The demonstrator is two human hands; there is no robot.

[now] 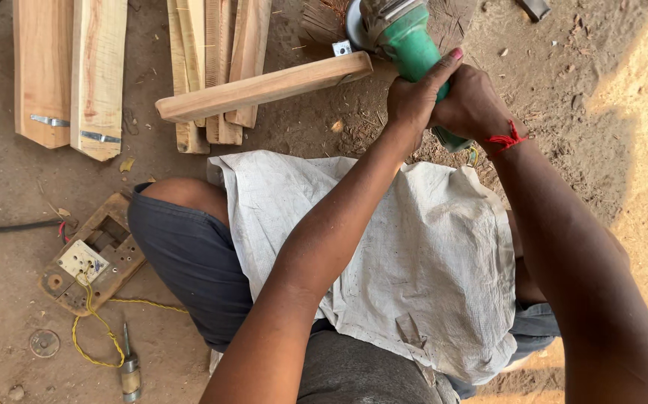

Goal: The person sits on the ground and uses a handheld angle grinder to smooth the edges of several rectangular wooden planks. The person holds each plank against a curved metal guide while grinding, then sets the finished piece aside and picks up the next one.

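Note:
Both of my hands grip a green angle grinder (pixel 406 37) near the top of the head view. My left hand (pixel 414 97) wraps its body from the near side, thumb along the green casing. My right hand (pixel 473 105), with a red thread at the wrist, clasps the grinder's rear end. The grinder's disc end touches the right tip of a long pale wooden piece (pixel 264 87) that lies slanted across other planks. A white woven sack (pixel 384 254) covers my lap and knees.
Several cut wooden planks (pixel 99 75) lie on the dirt floor at the top left. A wooden board with an electric socket (pixel 88 258), a yellow wire (pixel 95 329) and a screwdriver (pixel 129 366) sit at the lower left. A small metal disc (pixel 44 343) lies nearby.

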